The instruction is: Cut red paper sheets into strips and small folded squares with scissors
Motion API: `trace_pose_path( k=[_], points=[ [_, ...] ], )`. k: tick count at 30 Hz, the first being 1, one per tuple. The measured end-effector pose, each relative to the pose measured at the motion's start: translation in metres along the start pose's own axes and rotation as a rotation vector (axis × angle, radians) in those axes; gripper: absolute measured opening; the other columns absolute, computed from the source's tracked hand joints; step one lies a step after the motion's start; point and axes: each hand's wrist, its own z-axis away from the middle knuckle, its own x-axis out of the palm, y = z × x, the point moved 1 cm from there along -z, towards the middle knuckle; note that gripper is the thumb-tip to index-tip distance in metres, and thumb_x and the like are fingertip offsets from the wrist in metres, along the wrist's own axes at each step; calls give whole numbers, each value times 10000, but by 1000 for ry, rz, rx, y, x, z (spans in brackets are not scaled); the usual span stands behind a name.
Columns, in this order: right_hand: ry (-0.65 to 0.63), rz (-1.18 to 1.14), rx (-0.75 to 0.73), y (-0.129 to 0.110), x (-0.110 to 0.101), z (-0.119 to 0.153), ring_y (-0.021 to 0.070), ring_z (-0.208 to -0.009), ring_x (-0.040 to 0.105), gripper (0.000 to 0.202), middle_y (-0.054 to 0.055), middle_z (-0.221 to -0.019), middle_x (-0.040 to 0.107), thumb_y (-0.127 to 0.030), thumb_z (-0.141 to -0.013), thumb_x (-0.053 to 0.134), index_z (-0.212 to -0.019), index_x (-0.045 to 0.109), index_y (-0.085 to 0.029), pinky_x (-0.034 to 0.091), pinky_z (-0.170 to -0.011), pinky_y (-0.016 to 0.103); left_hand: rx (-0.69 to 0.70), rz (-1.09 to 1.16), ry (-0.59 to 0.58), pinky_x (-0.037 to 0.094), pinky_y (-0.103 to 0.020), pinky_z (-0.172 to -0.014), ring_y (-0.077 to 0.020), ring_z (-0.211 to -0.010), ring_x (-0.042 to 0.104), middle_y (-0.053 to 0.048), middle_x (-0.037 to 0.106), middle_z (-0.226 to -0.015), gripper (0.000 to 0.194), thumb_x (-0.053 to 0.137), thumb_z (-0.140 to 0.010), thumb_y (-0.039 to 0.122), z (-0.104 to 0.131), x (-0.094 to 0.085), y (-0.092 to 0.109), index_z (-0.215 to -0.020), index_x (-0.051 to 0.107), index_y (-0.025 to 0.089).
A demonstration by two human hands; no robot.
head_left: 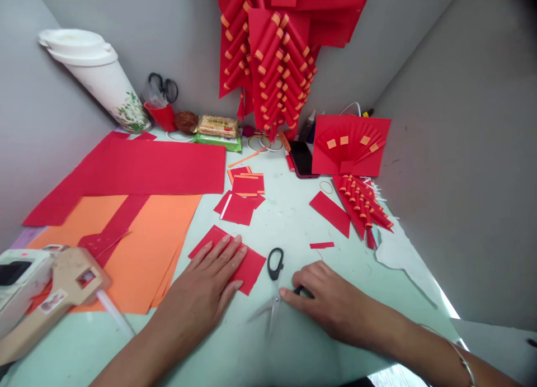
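My left hand (pixel 201 289) lies flat, fingers stretched out, on top of a red paper piece (pixel 253 264) and covers part of it. In my right hand (pixel 327 295) is one black handle of a pair of scissors (pixel 276 301). Their blades are spread and point toward me, slightly blurred, just right of the red paper. The other handle ring stands free. Beyond my left hand lies a small pile of red paper squares (pixel 239 209), some with orange strips along their edges. A narrow red paper strip (pixel 321 245) rests beyond my right hand.
Orange sheets (pixel 138 286) and large red sheets (pixel 168 166) cover the left side. A beige glue gun (pixel 69 272) lies there. At the back stand a white lidded cup (pixel 100 79) and hanging red paper firecrackers (pixel 279 68). A phone (pixel 302 159) and a red fan decoration (pixel 350 163) are back right.
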Motion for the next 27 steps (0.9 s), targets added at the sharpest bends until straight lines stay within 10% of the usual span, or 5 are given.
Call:
trace_pose_path(
  k=[9,20,27],
  points=[
    [258,37,373,51,8,-7,278,-894,514,316,154,-994,573,-168,-985,446,-1259,597,-121,496,-754,438,13,42,24,339,-507,-1130,-315,-1419,357,-123,406,-1543,851,551,-871,596,2,-2,3,-1543,232,183],
    [179,-203,197,3,8,-63,256,-946,526,309,118,-1044,600,-298,-933,611,-1207,621,-156,498,-842,392,-17,84,106,490,-466,-1021,-272,-1299,535,-135,579,-1419,581,502,-949,436,2,-9,-3,-1461,378,191],
    [176,-350,323,-8,16,-76,246,-1007,553,465,105,-1077,591,-328,-838,742,-1236,611,-124,507,-905,370,-177,88,169,387,-604,-1069,-413,-1402,362,-262,420,-1510,770,560,-877,551,9,-5,-13,-1472,321,125]
  ],
)
